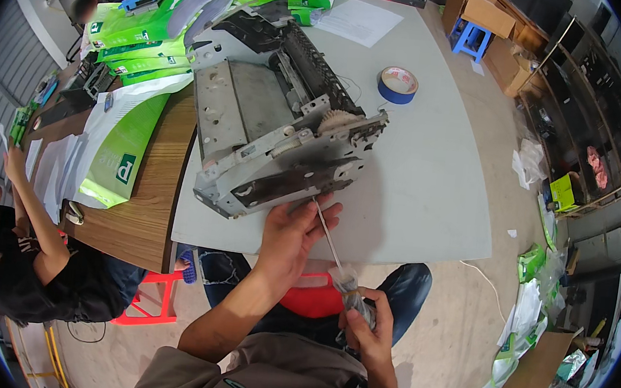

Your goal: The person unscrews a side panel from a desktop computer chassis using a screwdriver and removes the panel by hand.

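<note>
Chassis, one, metal, on one grey table. Below chassis: one right hand wrapped round one long-shafted tool, one left hand half-curled by tool's tip, can't tell if pinching; one blue tape roll right of chassis.

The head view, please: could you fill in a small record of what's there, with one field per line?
Main object: stripped metal machine frame
Surface: pale table
Left hand: at the frame's near edge, by the far end of a thin rod-like tool; exact contact unclear
Right hand: closed around the tool's near end
Beyond, to the right: blue tape roll
Far left: another person beside a brown wooden table
</note>
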The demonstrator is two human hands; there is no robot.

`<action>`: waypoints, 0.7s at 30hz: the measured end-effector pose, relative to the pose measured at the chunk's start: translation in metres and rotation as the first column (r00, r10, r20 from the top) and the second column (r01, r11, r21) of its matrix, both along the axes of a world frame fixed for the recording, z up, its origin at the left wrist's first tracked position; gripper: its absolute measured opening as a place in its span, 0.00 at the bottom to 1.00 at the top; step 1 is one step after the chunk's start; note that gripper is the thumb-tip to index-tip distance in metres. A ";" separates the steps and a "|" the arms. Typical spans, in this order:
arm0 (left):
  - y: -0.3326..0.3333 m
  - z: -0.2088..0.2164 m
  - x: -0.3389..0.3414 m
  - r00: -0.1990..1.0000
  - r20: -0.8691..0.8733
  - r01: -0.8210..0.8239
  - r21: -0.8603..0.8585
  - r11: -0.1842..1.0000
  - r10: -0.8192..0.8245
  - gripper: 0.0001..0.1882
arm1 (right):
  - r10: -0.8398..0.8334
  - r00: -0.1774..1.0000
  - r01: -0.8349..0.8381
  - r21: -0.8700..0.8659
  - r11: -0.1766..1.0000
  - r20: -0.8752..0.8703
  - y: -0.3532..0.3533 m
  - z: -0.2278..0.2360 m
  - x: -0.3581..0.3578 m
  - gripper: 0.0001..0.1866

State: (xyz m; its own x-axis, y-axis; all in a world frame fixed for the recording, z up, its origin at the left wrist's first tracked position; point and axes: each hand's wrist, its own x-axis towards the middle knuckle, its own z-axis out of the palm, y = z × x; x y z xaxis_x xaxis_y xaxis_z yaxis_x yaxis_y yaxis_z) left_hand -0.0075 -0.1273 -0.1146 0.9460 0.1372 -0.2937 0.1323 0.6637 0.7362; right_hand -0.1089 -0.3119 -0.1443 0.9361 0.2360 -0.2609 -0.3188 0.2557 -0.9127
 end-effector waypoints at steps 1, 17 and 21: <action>0.000 0.000 0.000 1.000 0.002 0.012 0.012 1.000 -0.012 0.18 | -0.009 1.000 0.009 0.037 0.999 0.000 0.000 -0.002 -0.001 0.16; 0.005 0.002 0.001 0.998 -0.013 0.065 0.038 0.997 -0.064 0.19 | -0.043 0.998 0.048 0.092 0.995 -0.051 0.005 -0.002 -0.007 0.16; 0.004 0.002 0.000 0.997 -0.019 0.071 0.009 0.997 -0.071 0.18 | -0.062 0.997 0.061 -0.027 0.998 -0.041 0.008 0.005 -0.008 0.16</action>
